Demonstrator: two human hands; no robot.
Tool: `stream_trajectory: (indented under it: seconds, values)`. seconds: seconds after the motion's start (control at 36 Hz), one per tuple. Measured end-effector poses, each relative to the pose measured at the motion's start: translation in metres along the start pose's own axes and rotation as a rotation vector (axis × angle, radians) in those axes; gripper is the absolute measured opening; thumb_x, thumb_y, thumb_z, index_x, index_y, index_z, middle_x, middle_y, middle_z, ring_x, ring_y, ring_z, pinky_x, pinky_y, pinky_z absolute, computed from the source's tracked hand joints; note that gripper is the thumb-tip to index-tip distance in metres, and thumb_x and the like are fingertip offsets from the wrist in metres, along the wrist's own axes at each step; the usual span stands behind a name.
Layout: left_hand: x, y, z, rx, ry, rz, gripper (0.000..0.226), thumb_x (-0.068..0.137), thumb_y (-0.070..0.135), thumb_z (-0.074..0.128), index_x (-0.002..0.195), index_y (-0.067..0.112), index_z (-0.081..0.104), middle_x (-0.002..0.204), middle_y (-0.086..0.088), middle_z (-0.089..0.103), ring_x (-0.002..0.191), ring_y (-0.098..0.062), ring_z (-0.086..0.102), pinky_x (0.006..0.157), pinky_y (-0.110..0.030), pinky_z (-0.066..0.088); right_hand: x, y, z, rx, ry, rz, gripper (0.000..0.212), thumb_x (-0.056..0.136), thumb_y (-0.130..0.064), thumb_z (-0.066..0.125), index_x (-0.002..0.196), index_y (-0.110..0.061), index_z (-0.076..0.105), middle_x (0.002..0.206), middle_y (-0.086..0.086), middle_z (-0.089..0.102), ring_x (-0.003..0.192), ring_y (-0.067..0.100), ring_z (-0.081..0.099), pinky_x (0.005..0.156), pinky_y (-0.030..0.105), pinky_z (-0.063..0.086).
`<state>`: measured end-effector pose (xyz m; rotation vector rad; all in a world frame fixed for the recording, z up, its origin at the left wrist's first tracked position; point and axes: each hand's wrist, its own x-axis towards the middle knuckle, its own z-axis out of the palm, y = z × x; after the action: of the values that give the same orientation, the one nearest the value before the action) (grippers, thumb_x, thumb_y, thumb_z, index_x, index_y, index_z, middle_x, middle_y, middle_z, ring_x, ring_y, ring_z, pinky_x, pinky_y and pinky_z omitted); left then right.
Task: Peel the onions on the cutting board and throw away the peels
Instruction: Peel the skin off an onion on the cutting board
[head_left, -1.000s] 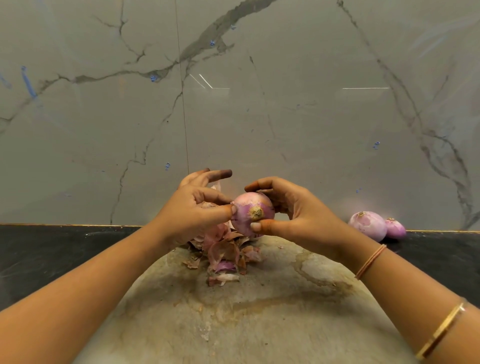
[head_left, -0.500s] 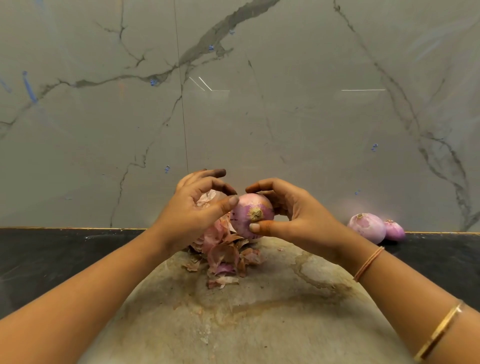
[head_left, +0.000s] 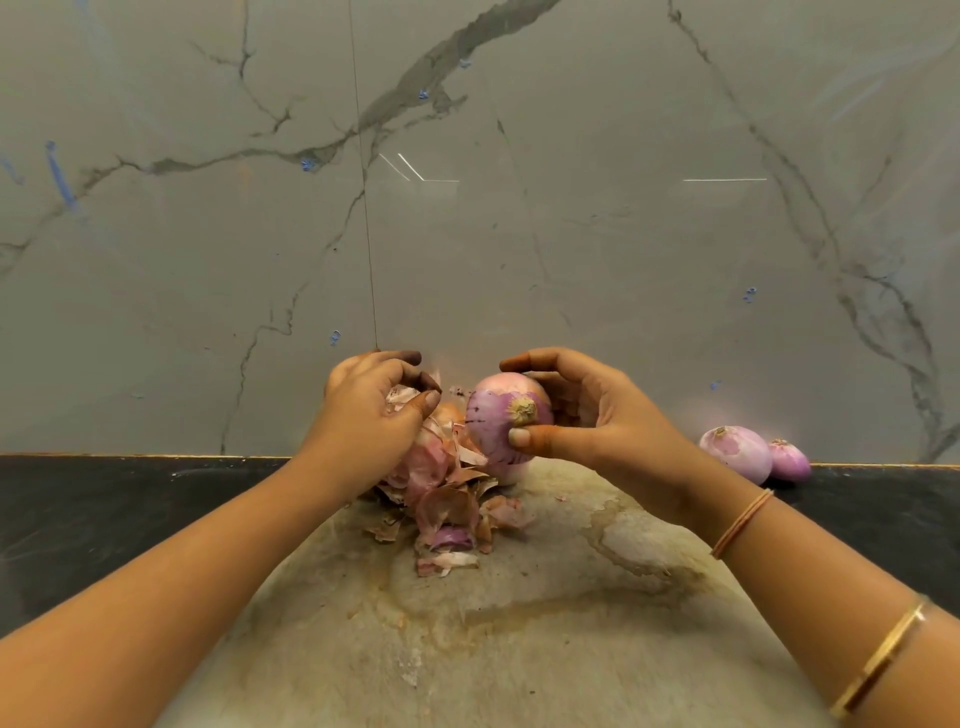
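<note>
A grey, dark-veined marble wall (head_left: 571, 234) stood behind the right grip (head_left: 597, 415), with small blue marks (head_left: 308, 164) above it. A black tabletop (head_left: 130, 499) stretched below, either side.

A black counter (head_left: 130, 519) runs left to right below a marble wall (head_left: 623, 260). A round, stained board (head_left: 519, 649) lies on it in the near middle. A heap of peels (head_left: 447, 512) sits on the board's far part, left of centre. At the far right, off the board, a larger onion (head_left: 735, 453) and a smaller onion (head_left: 789, 460) rest on the counter, touching each other.
</note>
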<state>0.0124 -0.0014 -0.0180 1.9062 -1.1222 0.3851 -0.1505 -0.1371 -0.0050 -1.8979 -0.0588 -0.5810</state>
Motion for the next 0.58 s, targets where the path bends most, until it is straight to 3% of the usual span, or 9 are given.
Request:
stream_trajectory:
  seconds: [0.06, 0.17, 0.25, 0.36, 0.47, 0.58]
  values:
    - [-0.001, 0.003, -0.002, -0.102, -0.025, -0.017, 0.008, 0.093, 0.028, 0.056, 0.087, 0.032, 0.058, 0.121, 0.016, 0.049, 0.132, -0.012, 0.028, 0.103, -0.024, 0.019, 0.0, 0.0, 0.0, 0.001, 0.003, 0.001, 0.045, 0.08, 0.003, 0.07, 0.113, -0.023, 0.057, 0.114, 0.001, 0.062, 0.1, 0.018, 0.065, 0.082, 0.026, 0.056]
    - [-0.004, 0.013, -0.004, -0.224, -0.123, 0.018, 0.025, 0.087, 0.06, 0.04, 0.084, 0.041, 0.056, 0.129, 0.02, 0.045, 0.132, 0.001, 0.018, 0.104, -0.021, 0.013, 0.0, 0.001, 0.001, -0.028, 0.003, 0.008, 0.045, 0.08, 0.003, 0.07, 0.113, -0.024, 0.057, 0.111, -0.002, 0.061, 0.099, 0.018, 0.065, 0.083, 0.026, 0.057]
    - [-0.006, 0.013, -0.003, -0.156, -0.147, 0.093, 0.022, 0.079, 0.053, 0.042, 0.082, 0.035, 0.055, 0.131, 0.025, 0.04, 0.133, 0.004, 0.013, 0.102, -0.023, 0.011, 0.001, 0.001, 0.001, -0.045, 0.002, 0.011, 0.045, 0.08, 0.003, 0.07, 0.114, -0.023, 0.056, 0.111, -0.003, 0.061, 0.1, 0.018, 0.064, 0.083, 0.027, 0.057]
    - [-0.006, 0.011, -0.001, -0.11, -0.13, 0.134, 0.014, 0.085, 0.045, 0.044, 0.082, 0.033, 0.051, 0.132, 0.025, 0.039, 0.133, 0.004, 0.012, 0.1, -0.022, 0.011, 0.0, 0.001, 0.001, -0.034, 0.001, 0.008, 0.045, 0.08, 0.003, 0.07, 0.113, -0.023, 0.056, 0.111, -0.002, 0.061, 0.1, 0.017, 0.065, 0.082, 0.026, 0.057]
    - [-0.003, 0.005, 0.0, -0.055, -0.049, 0.073, 0.019, 0.096, 0.023, 0.05, 0.079, 0.03, 0.048, 0.129, 0.02, 0.043, 0.136, -0.006, 0.016, 0.098, -0.022, 0.014, 0.001, 0.001, -0.001, 0.028, 0.019, 0.017, 0.045, 0.079, 0.002, 0.07, 0.117, -0.019, 0.057, 0.116, 0.003, 0.062, 0.101, 0.018, 0.065, 0.082, 0.027, 0.056]
    - [0.0, 0.0, 0.001, 0.058, -0.004, -0.031, 0.012, 0.095, 0.025, 0.053, 0.082, 0.024, 0.052, 0.132, 0.009, 0.05, 0.134, -0.016, 0.022, 0.105, -0.031, 0.019, 0.002, 0.002, -0.003, 0.127, 0.023, 0.027, 0.052, 0.067, -0.009, 0.076, 0.114, -0.018, 0.059, 0.111, 0.003, 0.064, 0.095, 0.013, 0.067, 0.077, 0.024, 0.055]
